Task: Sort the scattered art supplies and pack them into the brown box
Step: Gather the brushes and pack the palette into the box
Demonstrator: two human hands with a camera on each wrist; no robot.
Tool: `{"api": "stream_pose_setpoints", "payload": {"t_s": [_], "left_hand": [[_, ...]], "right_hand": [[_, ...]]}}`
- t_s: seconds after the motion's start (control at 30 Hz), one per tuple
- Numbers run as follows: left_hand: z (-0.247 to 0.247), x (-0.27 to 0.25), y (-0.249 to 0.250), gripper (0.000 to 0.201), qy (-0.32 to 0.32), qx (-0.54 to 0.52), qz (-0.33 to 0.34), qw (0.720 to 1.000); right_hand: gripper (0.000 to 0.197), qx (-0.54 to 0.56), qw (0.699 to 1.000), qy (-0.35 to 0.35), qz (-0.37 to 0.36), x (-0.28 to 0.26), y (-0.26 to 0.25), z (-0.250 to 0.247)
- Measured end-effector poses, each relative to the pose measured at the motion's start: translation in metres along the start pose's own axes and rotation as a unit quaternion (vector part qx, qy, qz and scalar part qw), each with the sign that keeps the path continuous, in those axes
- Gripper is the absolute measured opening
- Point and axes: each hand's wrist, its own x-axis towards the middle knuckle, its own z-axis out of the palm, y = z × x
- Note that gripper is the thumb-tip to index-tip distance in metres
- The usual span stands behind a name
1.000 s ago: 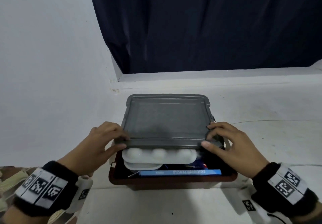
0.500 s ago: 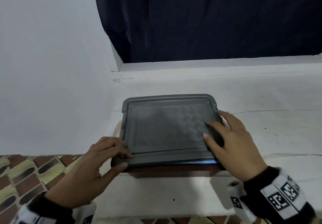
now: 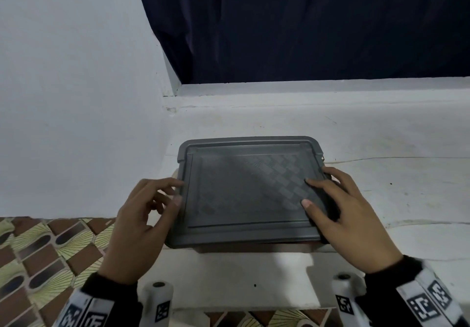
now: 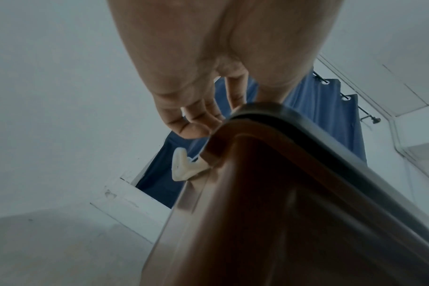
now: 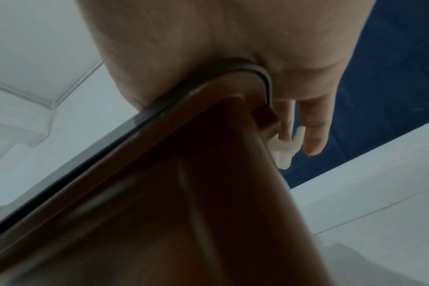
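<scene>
The brown box (image 3: 254, 248) stands on a white ledge with its grey lid (image 3: 249, 186) lying flat over it, so the art supplies inside are hidden. My left hand (image 3: 162, 197) is at the lid's left edge, fingers loosely curled and touching the rim. In the left wrist view those fingers (image 4: 196, 120) hang beside the box corner (image 4: 282, 212), just above a white latch (image 4: 181, 168). My right hand (image 3: 328, 194) lies on the lid's right side with its fingers spread flat. Two fingers (image 5: 314, 131) reach over the rim by the other white latch (image 5: 285, 151).
The white ledge (image 3: 381, 199) runs on to the right and behind the box. A white wall (image 3: 76, 97) closes the left side and a dark blue curtain (image 3: 305, 21) hangs at the back. Patterned floor tiles (image 3: 45, 263) show below the ledge's front edge.
The lid, tilted over the open box a second ago, now lies flat and hides the palette and pencil case. My left hand slid from the front corner to the left edge; my right hand flattened.
</scene>
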Motion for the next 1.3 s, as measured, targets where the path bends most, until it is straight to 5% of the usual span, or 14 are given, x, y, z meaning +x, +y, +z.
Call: {"api": "stream_pose_setpoints", "payload": {"t_s": [0.17, 0.33, 0.67, 0.83, 1.0, 1.1, 1.2, 1.3], "left_hand": [[0.006, 0.007, -0.017, 0.044, -0.024, 0.046, -0.075, 0.996], [0.012, 0.002, -0.024, 0.051, -0.033, 0.012, -0.098, 0.995], [0.000, -0.002, -0.024, 0.060, -0.070, 0.018, -0.093, 0.993], [0.000, 0.009, -0.022, 0.049, -0.080, 0.069, -0.082, 0.991], [0.005, 0.005, -0.024, 0.041, -0.062, 0.075, -0.091, 0.991], [0.013, -0.005, -0.023, 0.040, -0.032, -0.045, -0.158, 0.986], [0.024, -0.013, -0.015, 0.038, 0.035, -0.243, -0.229, 0.942], [0.029, -0.010, -0.015, 0.040, 0.064, -0.322, -0.267, 0.906]], "right_hand": [[0.044, 0.010, 1.000, 0.005, 0.005, 0.000, 0.001, 0.002], [0.069, -0.007, 0.999, -0.032, 0.042, 0.000, 0.004, 0.004], [0.060, -0.004, 0.999, -0.017, 0.045, -0.012, 0.008, -0.001], [0.061, -0.009, 0.999, -0.011, 0.050, -0.008, 0.008, 0.001], [0.029, 0.049, 0.996, 0.063, 0.036, 0.002, 0.014, -0.006], [0.020, 0.101, 0.989, 0.097, 0.039, 0.006, 0.019, -0.003], [0.026, 0.166, 0.981, 0.090, 0.054, 0.005, 0.027, -0.001], [0.025, 0.230, 0.967, 0.070, 0.083, 0.006, 0.028, -0.005]]}}
